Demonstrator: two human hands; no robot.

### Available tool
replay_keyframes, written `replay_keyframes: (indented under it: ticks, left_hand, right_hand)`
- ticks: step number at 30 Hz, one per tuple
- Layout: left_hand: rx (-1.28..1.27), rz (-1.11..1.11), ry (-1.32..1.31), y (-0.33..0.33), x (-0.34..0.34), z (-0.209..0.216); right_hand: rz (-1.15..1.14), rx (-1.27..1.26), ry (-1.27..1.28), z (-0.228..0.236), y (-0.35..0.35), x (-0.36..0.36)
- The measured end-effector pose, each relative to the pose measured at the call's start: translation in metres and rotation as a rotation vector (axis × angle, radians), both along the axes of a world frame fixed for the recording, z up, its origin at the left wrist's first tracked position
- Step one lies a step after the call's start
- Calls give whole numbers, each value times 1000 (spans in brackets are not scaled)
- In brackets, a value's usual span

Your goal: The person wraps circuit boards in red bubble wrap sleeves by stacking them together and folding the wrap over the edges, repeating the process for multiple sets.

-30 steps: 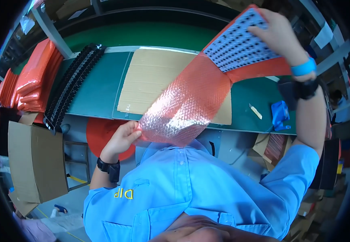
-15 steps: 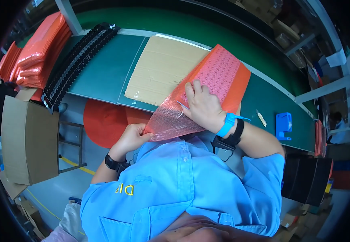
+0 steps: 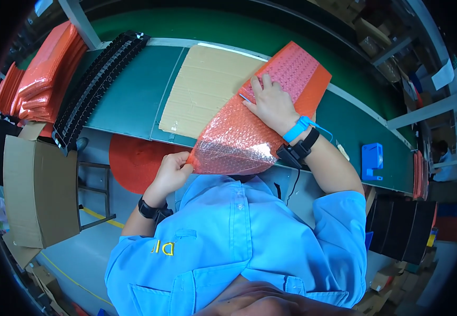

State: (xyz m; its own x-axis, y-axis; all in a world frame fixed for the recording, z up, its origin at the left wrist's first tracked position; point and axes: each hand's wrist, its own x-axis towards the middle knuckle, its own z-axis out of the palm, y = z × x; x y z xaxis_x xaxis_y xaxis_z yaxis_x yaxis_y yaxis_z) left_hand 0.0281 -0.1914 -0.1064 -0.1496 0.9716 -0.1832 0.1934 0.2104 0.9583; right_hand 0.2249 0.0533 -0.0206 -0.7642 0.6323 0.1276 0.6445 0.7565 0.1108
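A red bubble-wrap bag [image 3: 228, 139] slants across the bench's front edge, its shiny near end hanging over. My left hand [image 3: 173, 171] is closed, pinching the bag's near left corner between thumb and fingers. On the bag's upper part, by the pink dotted panel [image 3: 290, 67], my right hand [image 3: 275, 108] lies with its fingers spread. A thin bluish sliver [image 3: 245, 98] shows beside the right thumb; whether the hand holds it I cannot tell. Beneath the bag's far left edge lies a flat cardboard sheet [image 3: 205, 84].
The green bench [image 3: 128, 100] carries a long black slatted strip [image 3: 99, 84] and, farther left, stacked red bubble bags [image 3: 49, 73]. At right stands a blue tape dispenser [image 3: 371, 160]. A red round stool [image 3: 133, 163] and a cardboard box [image 3: 41, 189] stand before the bench.
My right hand has moved up and slightly right, away from me. The bag's far end has shifted the same way, and its near part looks tauter. My left hand keeps its corner.
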Motion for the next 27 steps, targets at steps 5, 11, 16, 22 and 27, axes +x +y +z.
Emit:
replay_keyframes:
  ticks: [5, 11, 16, 22, 27]
  left_hand:
    - [-59, -75, -176, -9, -5, -3]
    - [33, -241, 810, 4, -22, 79]
    - [453, -111, 537, 42, -17, 127]
    - [582, -755, 772, 153, 4, 102]
    - [488, -834, 1019, 177, 27, 70]
  right_hand:
    - [-29, -21, 29, -2, 0, 1]
    - [76, -83, 312, 0, 5, 32]
    - [31, -114, 457, 28, -34, 101]
    - [-511, 59, 202, 15, -37, 220]
    - [-574, 52, 154, -25, -24, 284]
